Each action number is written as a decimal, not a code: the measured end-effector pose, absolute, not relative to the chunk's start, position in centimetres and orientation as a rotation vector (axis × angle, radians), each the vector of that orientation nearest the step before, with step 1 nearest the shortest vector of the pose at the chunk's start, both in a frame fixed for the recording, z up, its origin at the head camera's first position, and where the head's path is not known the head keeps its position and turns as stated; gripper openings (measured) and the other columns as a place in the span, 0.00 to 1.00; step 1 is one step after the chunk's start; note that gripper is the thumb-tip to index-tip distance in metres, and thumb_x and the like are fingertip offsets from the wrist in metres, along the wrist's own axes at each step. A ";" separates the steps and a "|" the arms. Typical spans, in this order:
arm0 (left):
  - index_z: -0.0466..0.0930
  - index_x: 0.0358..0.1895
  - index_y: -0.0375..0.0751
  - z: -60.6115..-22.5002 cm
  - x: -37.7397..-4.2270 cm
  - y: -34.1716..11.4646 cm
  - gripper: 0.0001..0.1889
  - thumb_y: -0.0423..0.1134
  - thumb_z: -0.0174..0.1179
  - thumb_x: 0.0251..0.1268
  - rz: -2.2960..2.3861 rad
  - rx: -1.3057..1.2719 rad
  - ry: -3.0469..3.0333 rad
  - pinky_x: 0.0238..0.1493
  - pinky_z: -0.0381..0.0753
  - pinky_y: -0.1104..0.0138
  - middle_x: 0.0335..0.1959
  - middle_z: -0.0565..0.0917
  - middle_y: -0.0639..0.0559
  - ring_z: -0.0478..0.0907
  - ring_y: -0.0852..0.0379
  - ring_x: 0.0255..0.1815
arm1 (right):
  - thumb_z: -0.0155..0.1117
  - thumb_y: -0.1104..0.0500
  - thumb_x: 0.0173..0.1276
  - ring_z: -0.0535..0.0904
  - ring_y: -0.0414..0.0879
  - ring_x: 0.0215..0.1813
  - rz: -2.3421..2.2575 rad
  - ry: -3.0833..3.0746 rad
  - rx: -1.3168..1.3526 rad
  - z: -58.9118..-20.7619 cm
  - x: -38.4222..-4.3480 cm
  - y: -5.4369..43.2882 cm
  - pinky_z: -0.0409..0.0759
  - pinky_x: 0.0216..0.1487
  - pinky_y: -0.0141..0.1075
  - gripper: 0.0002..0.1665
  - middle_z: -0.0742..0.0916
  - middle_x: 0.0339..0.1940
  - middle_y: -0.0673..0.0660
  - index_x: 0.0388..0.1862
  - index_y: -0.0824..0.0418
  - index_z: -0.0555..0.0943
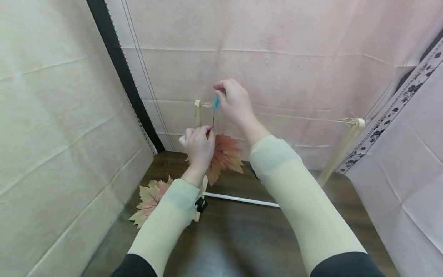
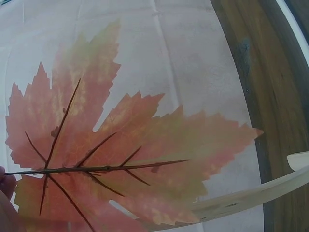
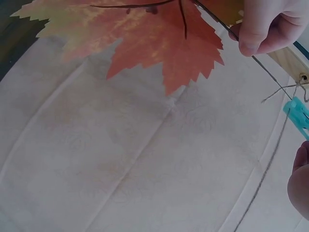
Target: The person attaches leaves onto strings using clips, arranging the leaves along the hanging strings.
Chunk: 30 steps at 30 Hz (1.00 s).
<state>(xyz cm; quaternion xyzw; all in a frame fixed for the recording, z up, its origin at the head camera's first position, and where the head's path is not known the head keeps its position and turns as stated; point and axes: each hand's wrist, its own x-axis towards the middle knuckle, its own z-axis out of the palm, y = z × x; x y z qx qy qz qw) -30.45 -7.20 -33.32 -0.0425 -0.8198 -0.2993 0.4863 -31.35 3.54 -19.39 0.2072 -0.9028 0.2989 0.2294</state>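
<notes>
With thumb and fingers my left hand pinches the dark stem of an orange-red artificial maple leaf. The leaf hangs below that hand and fills much of the left wrist view, its veined side showing. Higher up, my right hand pinches a blue clothespin by its upper end. The clothespin's lower end meets the top of the stem, beside a thin string. Whether it is clamped on the string, I cannot tell.
The string runs between a left wooden post and a right wooden post. A second, paler maple leaf lies on the dark wooden table at left. Near it are a white rod and a black clip.
</notes>
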 end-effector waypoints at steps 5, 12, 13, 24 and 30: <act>0.86 0.32 0.43 -33.4 -30.7 -7.2 0.06 0.40 0.62 0.61 -0.721 -0.108 -1.969 0.41 0.60 0.51 0.30 0.85 0.52 0.70 0.48 0.34 | 0.52 0.59 0.72 0.75 0.44 0.54 0.854 -2.448 0.574 -19.4 -31.4 3.7 0.69 0.55 0.30 0.14 0.80 0.51 0.54 0.52 0.62 0.78; 0.86 0.32 0.42 -33.4 -30.7 -7.1 0.06 0.39 0.63 0.61 -0.708 -0.109 -1.963 0.41 0.59 0.51 0.30 0.85 0.51 0.70 0.48 0.34 | 0.51 0.58 0.73 0.74 0.43 0.55 0.856 -2.573 0.605 -19.6 -31.5 3.8 0.70 0.55 0.32 0.17 0.79 0.55 0.54 0.57 0.61 0.76; 0.86 0.33 0.42 -33.5 -30.8 -7.1 0.06 0.39 0.62 0.61 -0.704 -0.107 -1.967 0.41 0.60 0.51 0.30 0.85 0.51 0.70 0.48 0.34 | 0.51 0.58 0.73 0.74 0.43 0.55 0.862 -2.584 0.611 -19.7 -31.5 3.9 0.70 0.55 0.32 0.18 0.79 0.55 0.54 0.58 0.62 0.76; 0.86 0.34 0.43 -33.5 -30.5 -7.0 0.07 0.41 0.60 0.63 -0.705 -0.081 -1.994 0.41 0.58 0.51 0.31 0.85 0.52 0.70 0.49 0.35 | 0.50 0.50 0.74 0.73 0.42 0.58 0.951 -2.667 0.580 -19.8 -31.5 4.3 0.71 0.55 0.33 0.24 0.76 0.62 0.51 0.66 0.56 0.71; 0.86 0.33 0.43 -33.9 -30.0 -7.2 0.07 0.40 0.60 0.60 -0.712 -0.102 -1.954 0.41 0.58 0.51 0.30 0.85 0.52 0.70 0.49 0.33 | 0.54 0.46 0.71 0.75 0.41 0.58 1.011 -2.620 0.530 -20.0 -31.2 4.9 0.72 0.55 0.33 0.28 0.76 0.62 0.50 0.67 0.53 0.70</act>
